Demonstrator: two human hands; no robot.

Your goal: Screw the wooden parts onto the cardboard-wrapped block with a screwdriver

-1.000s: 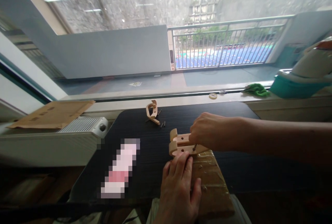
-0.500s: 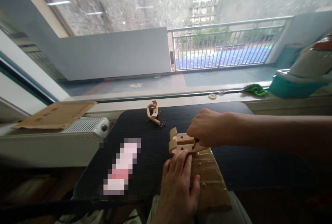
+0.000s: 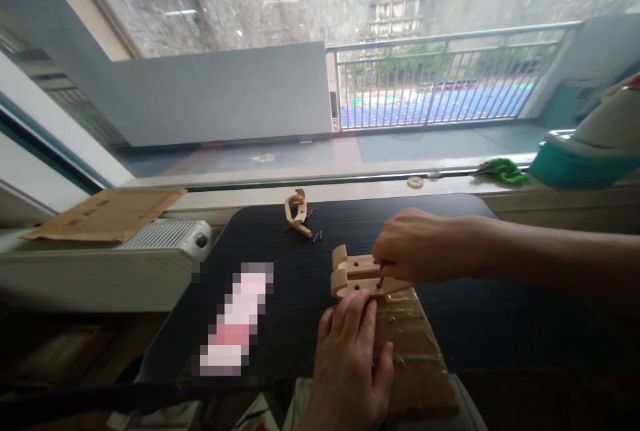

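Note:
My right hand (image 3: 413, 248) is closed in a fist around what looks like a screwdriver (image 3: 381, 280), its handle mostly hidden. The dark shaft points down into a hole in the nearer pale wooden hook (image 3: 367, 286). A second wooden hook (image 3: 364, 264) lies parallel just behind it. Both have a curled left end and rest by the far end of a brown tape-wrapped block (image 3: 425, 364). Flat across that block lies my left hand (image 3: 350, 344), its fingertips touching the near edge of the nearer hook and its thumb apart.
More wooden hooks (image 3: 301, 218) sit on the black table (image 3: 280, 298) at the back, with several screws (image 3: 318, 236) beside them. A blurred pink-and-white item (image 3: 233, 321) lies left. Beyond are a radiator (image 3: 165, 234), flat cardboard (image 3: 110, 214), a green cloth (image 3: 503, 171) and a teal container (image 3: 570, 164).
My right fist has turned slightly about the tool, whose shaft stays at the same hole. The whole scene has shifted a little to the right in view; my left hand keeps its place on the block.

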